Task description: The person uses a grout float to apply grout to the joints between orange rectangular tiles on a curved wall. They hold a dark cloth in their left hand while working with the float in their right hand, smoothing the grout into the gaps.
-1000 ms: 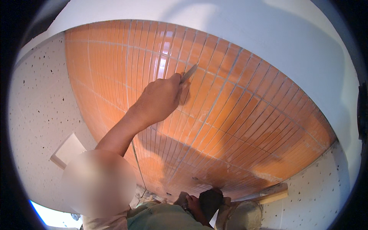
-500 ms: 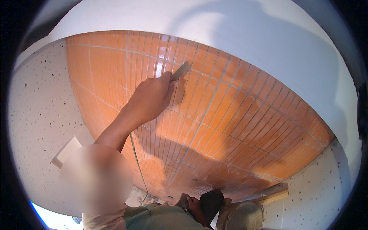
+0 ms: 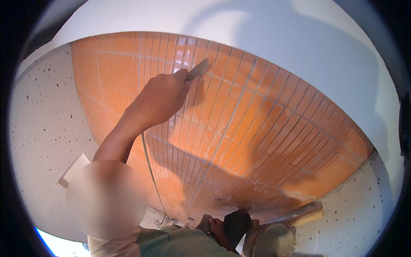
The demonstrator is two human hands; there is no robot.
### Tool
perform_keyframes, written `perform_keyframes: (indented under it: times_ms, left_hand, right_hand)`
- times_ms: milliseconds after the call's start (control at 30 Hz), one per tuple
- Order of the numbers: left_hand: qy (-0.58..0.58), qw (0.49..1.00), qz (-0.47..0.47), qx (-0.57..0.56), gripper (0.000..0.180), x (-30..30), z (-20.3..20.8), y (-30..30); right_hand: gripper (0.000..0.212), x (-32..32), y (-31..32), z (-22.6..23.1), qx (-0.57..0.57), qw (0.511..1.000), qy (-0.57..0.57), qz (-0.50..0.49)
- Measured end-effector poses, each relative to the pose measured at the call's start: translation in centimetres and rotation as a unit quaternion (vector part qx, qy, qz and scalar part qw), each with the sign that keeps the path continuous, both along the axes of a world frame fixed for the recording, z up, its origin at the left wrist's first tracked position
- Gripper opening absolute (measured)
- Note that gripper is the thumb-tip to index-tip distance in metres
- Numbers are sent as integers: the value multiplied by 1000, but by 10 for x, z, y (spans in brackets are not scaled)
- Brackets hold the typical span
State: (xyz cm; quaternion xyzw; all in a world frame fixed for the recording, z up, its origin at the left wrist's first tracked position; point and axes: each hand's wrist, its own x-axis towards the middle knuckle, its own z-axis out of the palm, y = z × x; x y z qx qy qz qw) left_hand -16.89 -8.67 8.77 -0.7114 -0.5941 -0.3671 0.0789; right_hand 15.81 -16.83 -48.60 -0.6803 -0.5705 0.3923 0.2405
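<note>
My left hand (image 3: 165, 92) reaches up against a wall of narrow orange tiles (image 3: 239, 120) with grey joints. It is closed around a flat grey scraper (image 3: 199, 70). The scraper's tip lies at the tile face, near a horizontal joint close to the upper edge. Low in the view my right hand (image 3: 218, 229) is partly seen, its fingers curled at the side of a dark rounded object (image 3: 236, 227) whose kind I cannot make out. A blurred patch covers part of my left arm.
Right of the dark object stands a dirty round bucket (image 3: 274, 242). A light wooden strip (image 3: 307, 217) lies along the wall's foot. Speckled pale panels flank the tiles, with a white box-like fitting (image 3: 73, 170) on the left one. A white surface (image 3: 274, 38) borders the tiles above.
My left hand has moved a little up and left across the tiles with the scraper in it. My right hand and the dark object have stayed nearly in place.
</note>
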Motion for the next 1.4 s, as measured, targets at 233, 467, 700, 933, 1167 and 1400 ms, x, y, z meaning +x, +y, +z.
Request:
perform_keyframes:
  times_ms: [233, 467, 700, 933, 1167, 1400]
  left_hand:
    - [14, 1000, -11, 1, 26, 5, -2, 16]
    - [5, 1000, -2, 4, 24, 1, -10, 8]
    - [15, 999, -39, 35, 20, 22, -3, 8]
    - [74, 991, -110, -7, 20, 31, -27, 8]
    - [-28, 991, -132, -23, 26, 48, -26, -19]
    - [-122, 852, -416, -294, 41, 84, -136, -9]
  right_hand:
    - [40, 1, 4, -3, -3, 1000, -4, -7]
    - [40, -3, -1, 11, -42, 999, 13, -18]
    - [40, -1, 1, 11, -53, 998, 18, -19]
    - [40, 0, 4, 9, -34, 999, 5, -5]
    - [42, 2, -3, 15, -45, 998, 48, 4]
    - [36, -2, -4, 66, 49, 992, 111, -21]
